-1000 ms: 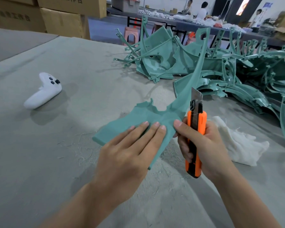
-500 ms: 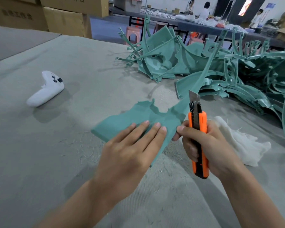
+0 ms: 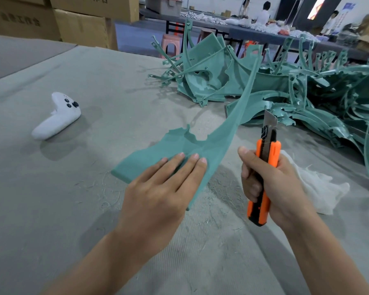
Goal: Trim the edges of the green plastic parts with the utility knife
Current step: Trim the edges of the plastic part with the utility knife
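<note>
A green plastic part (image 3: 202,146) lies on the grey table, its flat end near me and a long curved arm rising away to the upper right. My left hand (image 3: 158,192) presses flat on the flat end, fingers together. To the right, my right hand (image 3: 271,188) grips an orange utility knife (image 3: 264,169) upright, blade out and pointing up. The blade is a short gap to the right of the part's arm and does not touch it.
A big pile of green plastic parts (image 3: 296,88) fills the back right of the table. A white cloth (image 3: 315,186) lies beside my right hand. A white game controller (image 3: 58,116) rests at the left. Cardboard boxes (image 3: 81,24) stand behind; thin shavings litter the table (image 3: 51,199).
My right hand has drawn the knife to the right, away from the part's edge it was against. My left hand stays pressed on the part.
</note>
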